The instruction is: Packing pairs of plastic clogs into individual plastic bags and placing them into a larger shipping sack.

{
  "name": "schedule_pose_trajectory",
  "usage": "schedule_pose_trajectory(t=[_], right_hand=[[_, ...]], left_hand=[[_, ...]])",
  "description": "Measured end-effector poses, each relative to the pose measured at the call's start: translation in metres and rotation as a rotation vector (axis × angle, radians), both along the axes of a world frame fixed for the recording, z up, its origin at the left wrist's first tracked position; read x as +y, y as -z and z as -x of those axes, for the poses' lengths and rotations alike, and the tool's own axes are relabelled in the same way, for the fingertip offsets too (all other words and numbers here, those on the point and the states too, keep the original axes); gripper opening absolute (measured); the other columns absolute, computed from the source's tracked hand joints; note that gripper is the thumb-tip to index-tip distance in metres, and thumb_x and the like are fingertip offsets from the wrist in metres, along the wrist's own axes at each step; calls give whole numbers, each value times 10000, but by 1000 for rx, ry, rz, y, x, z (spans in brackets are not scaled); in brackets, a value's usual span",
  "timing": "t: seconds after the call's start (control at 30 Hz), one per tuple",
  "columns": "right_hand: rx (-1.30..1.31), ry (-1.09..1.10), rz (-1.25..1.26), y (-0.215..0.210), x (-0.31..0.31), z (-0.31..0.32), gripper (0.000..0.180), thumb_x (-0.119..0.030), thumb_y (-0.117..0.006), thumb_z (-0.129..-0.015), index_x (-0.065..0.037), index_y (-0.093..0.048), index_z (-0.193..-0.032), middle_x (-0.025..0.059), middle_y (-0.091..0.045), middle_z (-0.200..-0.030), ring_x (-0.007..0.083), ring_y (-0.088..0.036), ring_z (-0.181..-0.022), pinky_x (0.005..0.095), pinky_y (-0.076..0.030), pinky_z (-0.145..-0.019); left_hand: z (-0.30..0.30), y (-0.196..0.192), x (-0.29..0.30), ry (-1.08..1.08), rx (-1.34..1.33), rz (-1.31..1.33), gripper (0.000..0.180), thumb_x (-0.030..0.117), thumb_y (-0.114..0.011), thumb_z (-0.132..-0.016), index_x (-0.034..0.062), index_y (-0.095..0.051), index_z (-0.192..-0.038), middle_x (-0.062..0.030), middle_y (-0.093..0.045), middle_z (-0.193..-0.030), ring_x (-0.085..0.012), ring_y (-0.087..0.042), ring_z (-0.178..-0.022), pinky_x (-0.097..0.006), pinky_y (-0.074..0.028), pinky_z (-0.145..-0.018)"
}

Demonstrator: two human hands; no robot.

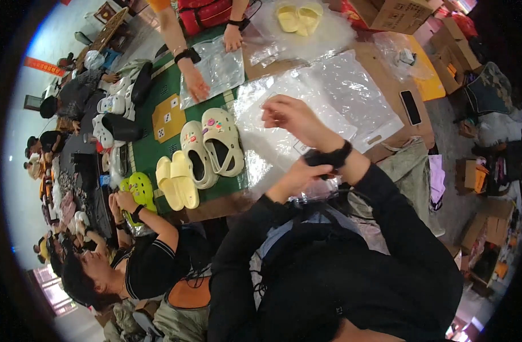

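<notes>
The left hand (300, 179) is gripping a black wristband (328, 160) on the right wrist, its thumb lying along the near side; its other fingertips are partly hidden. The band is running crosswise over the wrist, its long axis slanting slightly up to the right. Beyond it, the right hand (292, 117) is holding nothing, its fingers curling loosely and pointing up-left. Underneath, a white plastic sheet (266, 142) is covering part of the green table (165, 88); a clear bag (358, 91) is lying beside it, its handle slot facing the person's right. To the left, cream clogs (220, 125) are pointing their toes away, their long axes leaning slightly left. Across the table, a co-worker's two hands (194, 82) are reaching over another clear bag (224, 71).
</notes>
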State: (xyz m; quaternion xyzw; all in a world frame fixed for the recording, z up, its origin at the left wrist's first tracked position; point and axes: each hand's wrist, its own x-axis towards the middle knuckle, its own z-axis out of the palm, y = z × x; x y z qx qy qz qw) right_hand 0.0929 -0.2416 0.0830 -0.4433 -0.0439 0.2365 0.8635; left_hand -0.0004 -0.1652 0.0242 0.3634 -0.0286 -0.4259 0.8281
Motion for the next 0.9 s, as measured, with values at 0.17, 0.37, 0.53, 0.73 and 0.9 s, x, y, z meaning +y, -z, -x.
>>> schedule_pose_trajectory(t=[0.17,0.37,0.53,0.73,0.9], right_hand=[[-389,-18,266,14,63,-20,176,-164,-499,-907,-7,-555,-962,38,-589,-828,111,-581,-765,252,-474,-699],[-1296,328,921,6,107,-33,262,-91,-584,-800,-80,-540,-1058,75,-606,-828,223,-587,-690,318,-455,-620],[-993,173,733,3,137,-36,188,-121,-589,-831,-40,-564,-999,41,-603,-807,149,-584,-677,275,-458,-615],[-628,-24,691,6,136,-27,208,-179,-538,-897,-2,-571,-1000,33,-601,-847,94,-550,-788,230,-443,-746],[-477,-433,649,45,168,35,506,-295,-620,-835,-43,-410,-1220,78,-541,-1092,134,-511,-973,274,-413,-823]], left_hand=[[11,-15,36,-250,-44,-62,305,152,-585,-859,-7,-515,-1109,-87,-622,-954,-174,-619,-815,-284,-484,-700],[19,-26,55,-354,44,-88,315,286,-543,-896,12,-528,-1050,-89,-617,-846,-161,-612,-747,-258,-488,-642],[11,-21,85,-325,-84,-193,269,209,-574,-877,-11,-529,-1025,-88,-623,-845,-153,-606,-766,-284,-495,-693],[-21,-7,191,-405,-430,-669,122,15,-516,-823,-17,-560,-933,-44,-608,-840,-94,-566,-740,-230,-455,-685],[-47,-38,240,-939,-233,-514,72,15,-472,-845,-3,-526,-888,-49,-576,-773,-86,-528,-599,-201,-428,-545]])
